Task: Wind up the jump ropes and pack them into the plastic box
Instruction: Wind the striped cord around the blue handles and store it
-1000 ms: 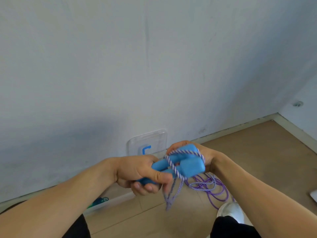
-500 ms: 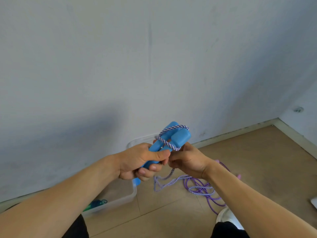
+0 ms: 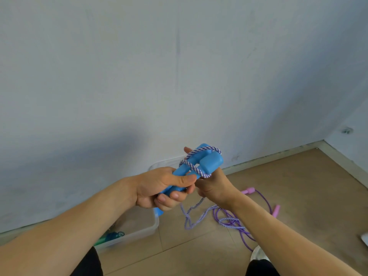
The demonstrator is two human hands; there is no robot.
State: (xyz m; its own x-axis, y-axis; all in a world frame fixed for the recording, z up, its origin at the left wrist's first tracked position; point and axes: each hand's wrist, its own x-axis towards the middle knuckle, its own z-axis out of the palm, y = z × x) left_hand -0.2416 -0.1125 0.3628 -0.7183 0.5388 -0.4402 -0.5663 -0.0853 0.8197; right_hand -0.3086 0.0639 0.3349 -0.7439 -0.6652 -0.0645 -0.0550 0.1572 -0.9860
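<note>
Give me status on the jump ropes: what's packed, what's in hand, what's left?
Done: something green and teal lies in the box, possibly a rope. In hand: left hand grips the blue handles; right hand winds the striped rope round them, a couple of turns on, most slack on the floor. Left: the pink-handled rope lies loose.

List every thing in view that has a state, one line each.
blue handles: held together, a few turns of cord around them
striped cord: partly wound, the rest trails to the floor
left hand: grips the handles
right hand: behind the handles, grip hidden
plastic box: open, something green inside
pink-handled rope: loose on the floor
</note>
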